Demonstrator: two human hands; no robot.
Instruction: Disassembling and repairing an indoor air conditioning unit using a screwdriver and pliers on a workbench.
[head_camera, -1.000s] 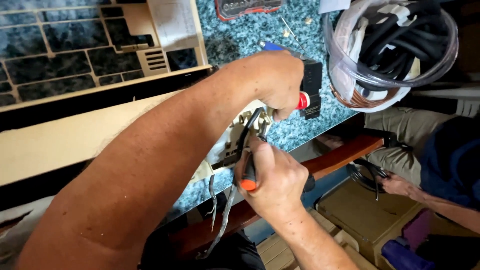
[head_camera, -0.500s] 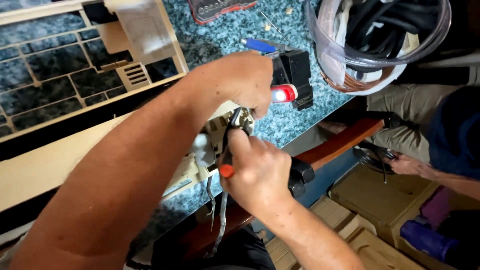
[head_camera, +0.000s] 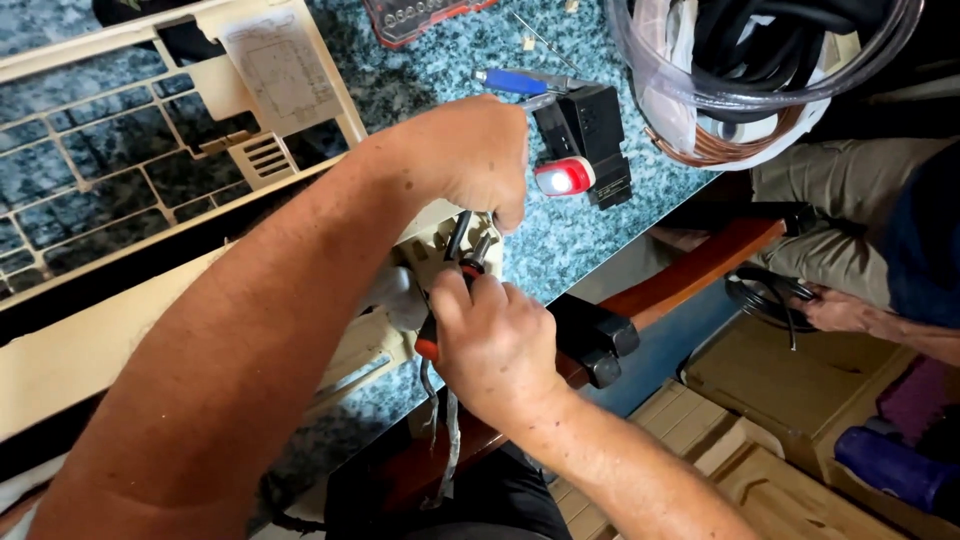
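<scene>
My left hand (head_camera: 470, 160) reaches over from the left and presses down on a cream plastic part (head_camera: 432, 238) at the edge of the speckled blue-green countertop (head_camera: 560, 240). Just below it, my right hand (head_camera: 495, 345) grips pliers with red and black handles (head_camera: 428, 348). The pliers' jaws (head_camera: 470, 255) point up into the part, right under my left fingers. Thin wires and a strip (head_camera: 448, 440) hang below my right hand. Where the jaws bite is hidden by my fingers.
A cream plastic grille frame (head_camera: 150, 150) lies at the left. A black device with a red light (head_camera: 585, 150), a blue-handled tool (head_camera: 510, 80) and a clear bag of black cables (head_camera: 760, 70) sit behind. Another person's hand (head_camera: 850, 310) holds a cable coil (head_camera: 765, 295) at the right.
My head has shifted, so the whole scene slides in the view. Both hands stay on the cream part and the pliers, with the right hand a little closer under the left.
</scene>
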